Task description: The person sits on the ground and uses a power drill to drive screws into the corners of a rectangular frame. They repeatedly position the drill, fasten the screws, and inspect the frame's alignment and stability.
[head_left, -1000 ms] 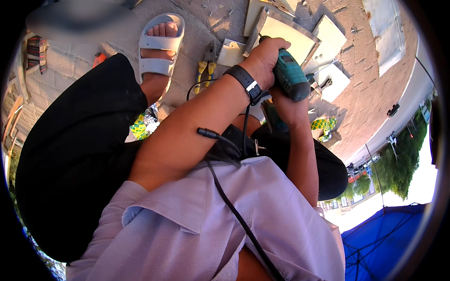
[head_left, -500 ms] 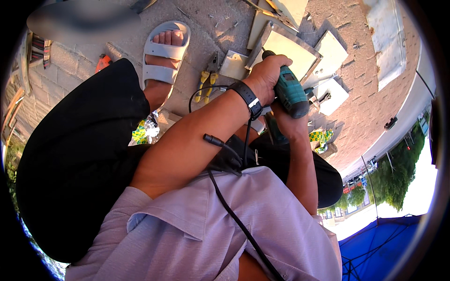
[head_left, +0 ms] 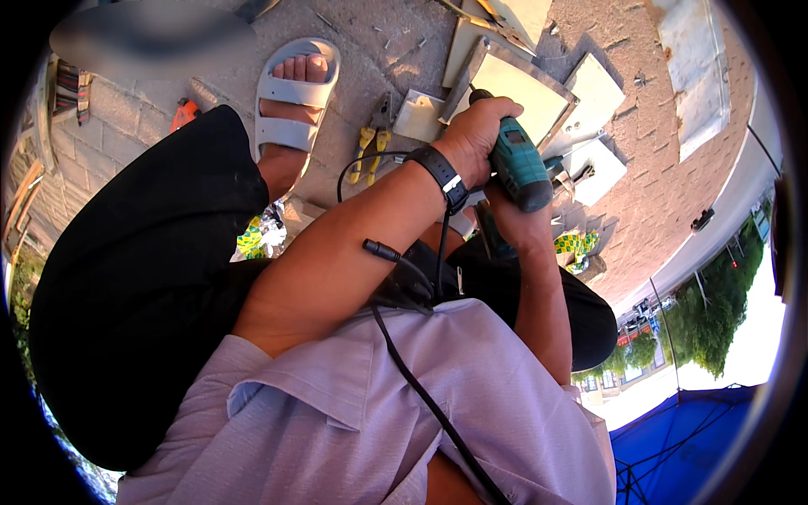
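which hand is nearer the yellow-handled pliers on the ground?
Left. The left hand grips the top of the teal drill, just right of the pliers; the right hand holds the drill's grip, farther right.

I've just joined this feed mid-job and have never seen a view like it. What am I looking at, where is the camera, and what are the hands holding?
This is one wide fisheye camera worn on a person's head, looking down, so straight edges bend. No machine: two bare hands. The left hand, with a black wristband, wraps the top of a teal cordless drill; the right hand grips it from below. Its tip meets a pale framed panel on the paved ground. Nearby lie yellow-handled pliers and a foot in a white sandal. A black cable crosses the lilac shirt.
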A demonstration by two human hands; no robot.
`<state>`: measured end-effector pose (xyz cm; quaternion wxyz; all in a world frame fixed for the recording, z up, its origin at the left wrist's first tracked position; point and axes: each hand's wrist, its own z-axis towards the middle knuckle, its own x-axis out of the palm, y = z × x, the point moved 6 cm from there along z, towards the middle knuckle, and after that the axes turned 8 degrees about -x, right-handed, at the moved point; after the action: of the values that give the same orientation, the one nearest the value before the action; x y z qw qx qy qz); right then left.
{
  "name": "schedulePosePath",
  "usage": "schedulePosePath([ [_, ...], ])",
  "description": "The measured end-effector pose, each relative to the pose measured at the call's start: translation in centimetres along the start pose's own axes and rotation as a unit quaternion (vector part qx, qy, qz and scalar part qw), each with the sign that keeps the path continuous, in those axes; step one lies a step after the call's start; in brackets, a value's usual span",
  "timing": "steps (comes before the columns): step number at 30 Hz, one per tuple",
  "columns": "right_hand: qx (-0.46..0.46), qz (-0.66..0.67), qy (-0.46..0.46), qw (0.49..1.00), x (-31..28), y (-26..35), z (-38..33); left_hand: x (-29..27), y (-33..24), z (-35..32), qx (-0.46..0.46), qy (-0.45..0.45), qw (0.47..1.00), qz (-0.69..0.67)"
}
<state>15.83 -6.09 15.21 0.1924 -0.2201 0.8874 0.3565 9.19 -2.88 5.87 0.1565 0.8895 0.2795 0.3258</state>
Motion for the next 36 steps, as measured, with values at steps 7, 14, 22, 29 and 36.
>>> schedulePosePath([
  [7,0.007,-0.002,-0.001,1.0,0.0,0.3,0.0,0.0,-0.1,-0.1,-0.004,-0.004,1.0,0.003],
  [14,-0.006,-0.001,-0.007,1.0,-0.1,0.3,0.0,0.0,-0.2,-0.1,0.002,0.003,1.0,0.004],
  [22,-0.034,-0.012,-0.008,0.999,-0.1,0.0,0.3,-0.1,-0.2,0.0,0.0,0.008,1.0,0.002],
  [29,-0.046,-0.004,-0.017,0.999,-0.1,-0.3,0.3,-0.2,-0.2,0.4,-0.003,0.022,1.0,-0.002],
  [36,-0.077,-0.001,-0.03,0.997,0.0,-0.5,0.4,0.0,-0.5,0.0,0.005,0.017,1.0,0.012],
])
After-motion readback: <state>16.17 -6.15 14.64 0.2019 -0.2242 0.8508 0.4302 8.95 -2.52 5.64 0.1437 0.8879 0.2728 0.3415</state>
